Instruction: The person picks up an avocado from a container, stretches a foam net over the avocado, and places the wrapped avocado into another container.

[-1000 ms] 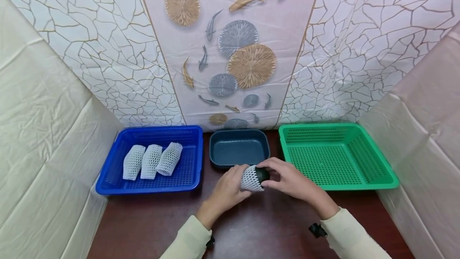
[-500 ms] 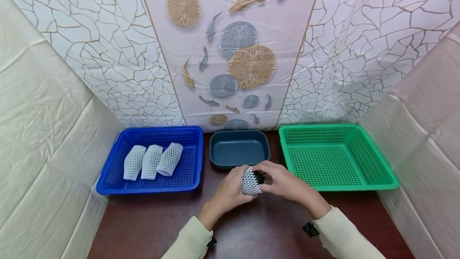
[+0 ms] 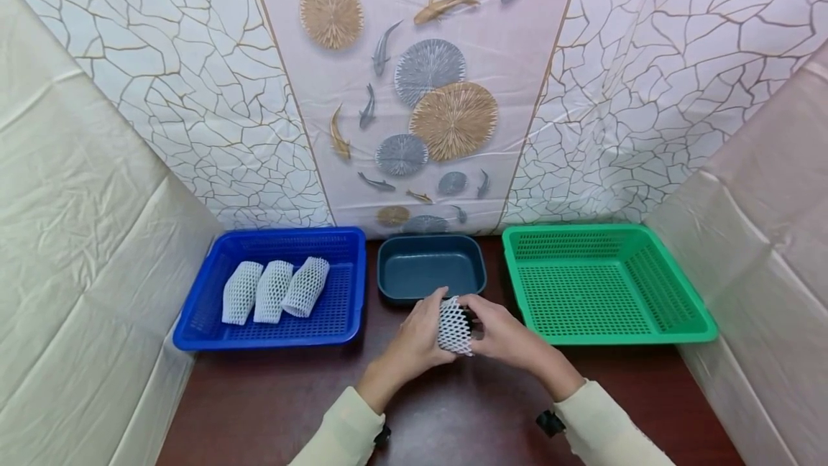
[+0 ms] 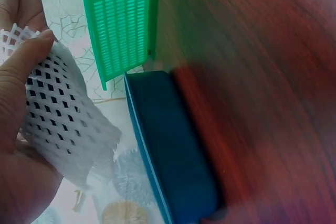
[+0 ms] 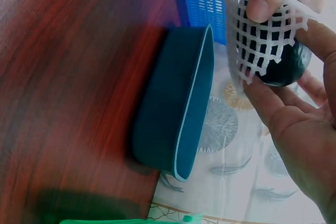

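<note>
A white foam net sleeve (image 3: 455,327) is held above the table in front of me, with a dark, smooth, rounded fruit (image 5: 287,66) mostly inside it. My left hand (image 3: 417,333) grips the sleeve from the left, its thumb lying over the mesh in the left wrist view. At the sleeve's right mouth, my right hand (image 3: 507,333) has thumb and fingers spread round the fruit's exposed end, fingertips right at the net's edge. Dark fruit shows through the mesh holes toward the right; the net's other end looks slack in the left wrist view.
Just beyond the hands stands a dark teal tray (image 3: 432,298). On the left, a blue basket (image 3: 268,342) holds 3 white foam net sleeves (image 3: 273,292). A green basket (image 3: 614,339) stands to the right. Fabric walls (image 3: 97,293) enclose the reddish-brown table (image 3: 453,423).
The dark fruit has gone deeper into the sleeve, so less of it shows. My right hand has moved left, toward the left hand, and the sleeve has turned slightly.
</note>
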### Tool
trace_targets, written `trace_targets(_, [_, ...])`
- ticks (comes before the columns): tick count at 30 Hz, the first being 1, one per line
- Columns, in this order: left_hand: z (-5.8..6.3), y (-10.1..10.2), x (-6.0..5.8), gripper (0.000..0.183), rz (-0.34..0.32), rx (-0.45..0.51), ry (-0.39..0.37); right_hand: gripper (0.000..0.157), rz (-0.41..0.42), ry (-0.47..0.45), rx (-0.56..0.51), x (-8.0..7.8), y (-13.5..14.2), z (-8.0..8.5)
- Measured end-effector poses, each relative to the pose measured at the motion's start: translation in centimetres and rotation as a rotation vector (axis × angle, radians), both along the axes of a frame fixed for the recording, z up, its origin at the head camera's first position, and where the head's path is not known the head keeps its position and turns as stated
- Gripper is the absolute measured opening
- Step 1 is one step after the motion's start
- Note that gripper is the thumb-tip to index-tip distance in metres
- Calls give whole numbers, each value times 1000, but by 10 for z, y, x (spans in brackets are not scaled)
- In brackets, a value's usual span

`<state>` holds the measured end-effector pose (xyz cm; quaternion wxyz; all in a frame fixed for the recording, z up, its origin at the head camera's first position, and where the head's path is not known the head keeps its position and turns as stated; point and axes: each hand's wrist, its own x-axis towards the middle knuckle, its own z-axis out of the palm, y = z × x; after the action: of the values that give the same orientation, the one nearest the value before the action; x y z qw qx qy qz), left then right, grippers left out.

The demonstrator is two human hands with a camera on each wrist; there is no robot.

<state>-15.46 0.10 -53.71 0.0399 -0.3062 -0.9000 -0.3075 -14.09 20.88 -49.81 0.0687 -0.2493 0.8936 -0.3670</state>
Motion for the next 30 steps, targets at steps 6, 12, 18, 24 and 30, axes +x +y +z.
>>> trace_targets(6, [7, -18, -2, 99, 23, -61, 214, 60, -61, -13, -74, 1, 5, 1])
trace_targets(12, [7, -33, -4, 74, 2, -45, 325, 62, -100, -11, -161, 1, 13, 4])
trace_targets(18, [6, -29, -4, 65, -19, -9, 375, 62, -126, -7, -141, 1, 15, 5])
trace_targets(24, [5, -24, -4, 66, -21, -7, 383, 60, -161, -11, -115, 1, 11, 5])
trace_targets(30, [5, -20, -1, 74, -55, 6, 365, 60, -171, -23, -78, 0, 4, 0])
